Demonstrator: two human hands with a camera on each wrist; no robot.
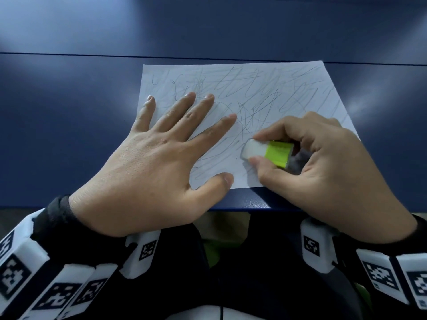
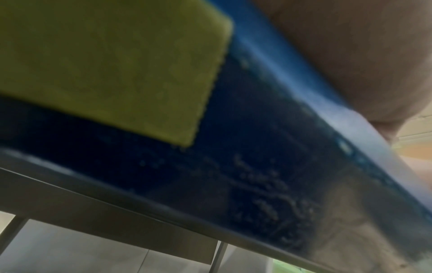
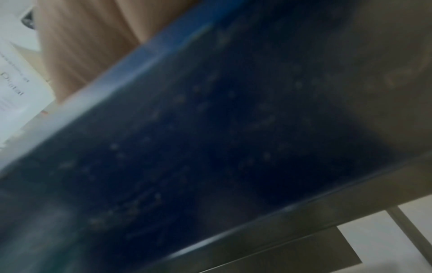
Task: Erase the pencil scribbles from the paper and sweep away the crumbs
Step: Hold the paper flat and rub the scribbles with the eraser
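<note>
The white paper [image 1: 265, 98], covered in grey pencil scribbles [image 1: 251, 88], lies flat under the spread left hand [image 1: 147, 162]. The white eraser [image 1: 268, 152] with its yellow-green sleeve sits tilted in the right hand's [image 1: 323, 172] pinch, its bare end touching the sheet near the left index fingertip.

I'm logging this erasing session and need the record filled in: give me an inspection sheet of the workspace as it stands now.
Surface: dark blue table, a seam running across its far part.
Job's things: white paper lying flat, covered in pencil scribbles; white eraser in a yellow-green sleeve, its tip on the paper.
Clutter: no crumbs discernible.
Grippers: left hand spread flat, pressing on the paper's left part; right hand pinches the eraser.
Cables: nothing seen.
Surroundings: marker-tagged wrist bands on both wrists; both wrist views blurred, showing mostly the table's edge and underside.
</note>
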